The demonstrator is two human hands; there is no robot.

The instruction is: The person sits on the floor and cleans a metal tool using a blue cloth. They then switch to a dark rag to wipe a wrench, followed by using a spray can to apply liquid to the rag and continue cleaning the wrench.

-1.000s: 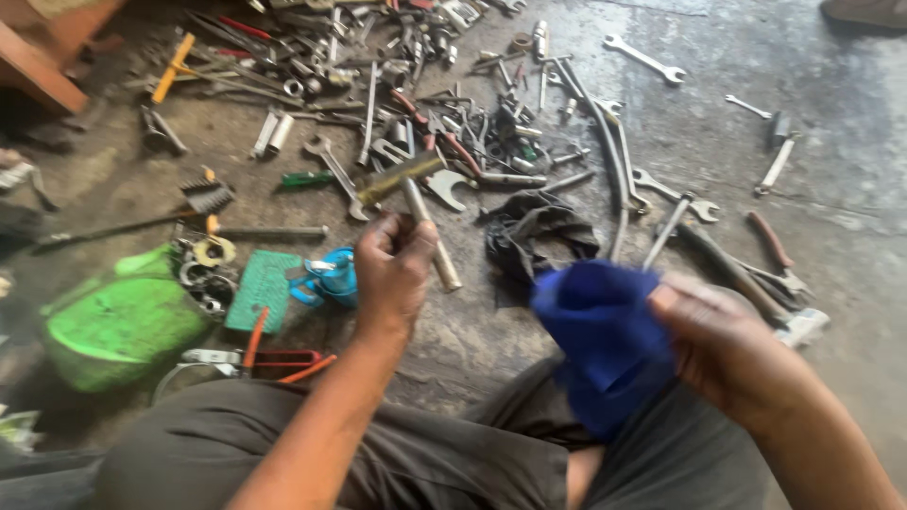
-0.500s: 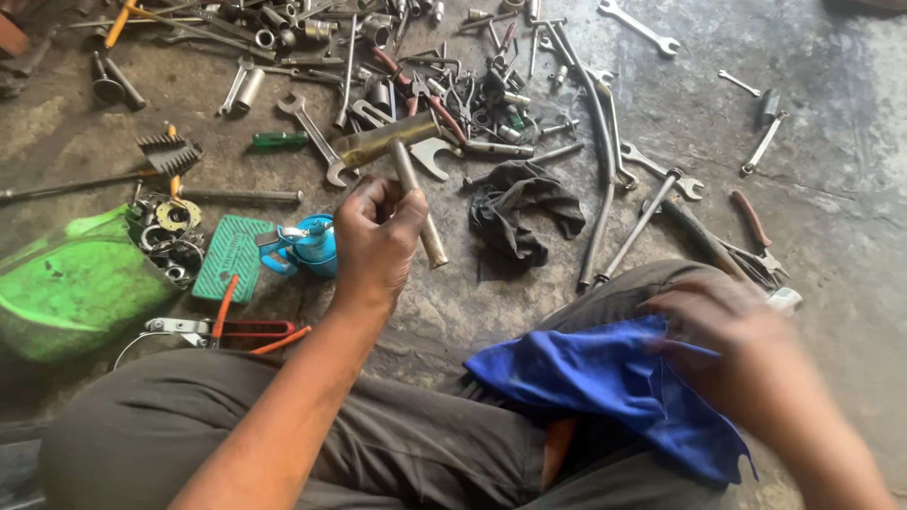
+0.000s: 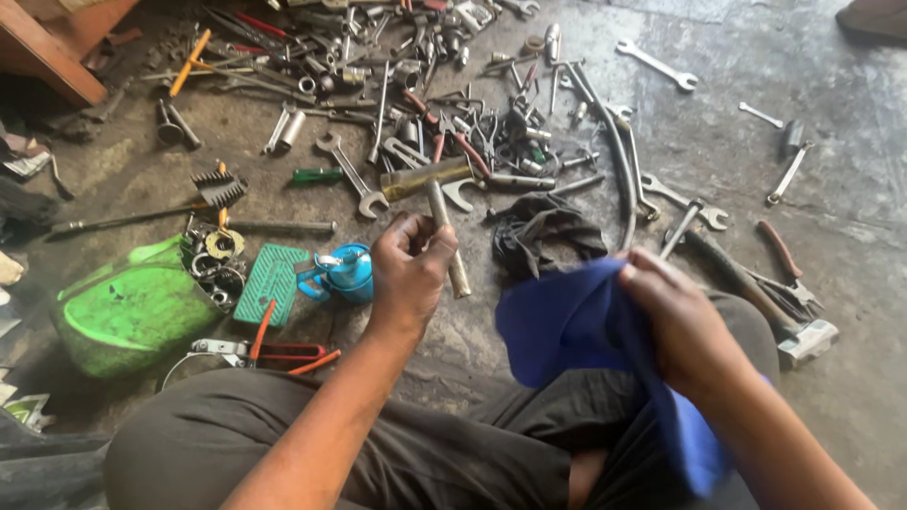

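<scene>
Head view: left hand point(image 3: 408, 269) is gripping a metal hammer point(image 3: 436, 203) by its handle, fingers wrapped tight, above the floor point(image 3: 850, 189). Right hand point(image 3: 675, 316) is clutching a blue cloth point(image 3: 567, 321) just right of it, over the lap. Scattered wrenches point(image 3: 351, 175) are lying far beyond.

Daylight was soft, even; floor point(image 3: 718, 123) upper right shone pale with mild glare. Shadows were weak, darkest at left edge. Blue cloth point(image 3: 576, 321) was slightly motion-blurred. Tools stayed fairly sharp.
</scene>
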